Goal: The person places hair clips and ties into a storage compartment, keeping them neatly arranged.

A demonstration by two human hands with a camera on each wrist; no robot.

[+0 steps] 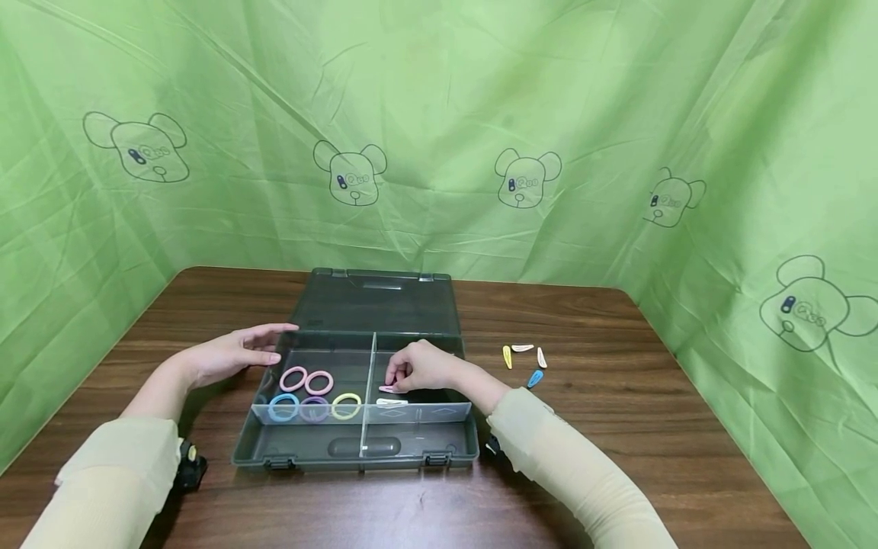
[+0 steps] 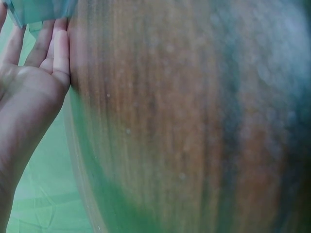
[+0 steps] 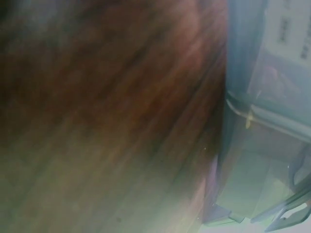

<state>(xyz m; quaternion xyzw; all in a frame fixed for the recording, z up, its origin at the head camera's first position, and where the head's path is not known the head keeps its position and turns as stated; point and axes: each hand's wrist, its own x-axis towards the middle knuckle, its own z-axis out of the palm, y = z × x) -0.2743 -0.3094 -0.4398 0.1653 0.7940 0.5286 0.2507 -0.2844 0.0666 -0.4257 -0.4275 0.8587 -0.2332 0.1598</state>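
Observation:
A grey see-through divided box [image 1: 295, 450] lies with its lid [image 1: 384, 301] folded back. Along its left side rests my left hand [image 1: 229, 357], fingers fairly straight and thumb at the rim; the left wrist view shows these fingers [image 2: 60, 53] against the box's side. Inside the back right compartment, my right hand [image 1: 427, 367] pinches a pink hair clip [image 1: 387, 390] between thumb and fingertips. Just in front of it lies a white hair clip [image 1: 392, 402]. The right wrist view has the box's outer side [image 3: 272, 121] but not the hand.
Pink hair ties [image 1: 319, 383], a blue one [image 1: 284, 407], a purple one [image 1: 315, 409] and a yellow one [image 1: 346, 406] lie in the back left compartment. Right of the box, a yellow clip [image 1: 507, 357], pale clips [image 1: 523, 348] and a blue clip [image 1: 535, 378] lie on the table [image 1: 617, 427].

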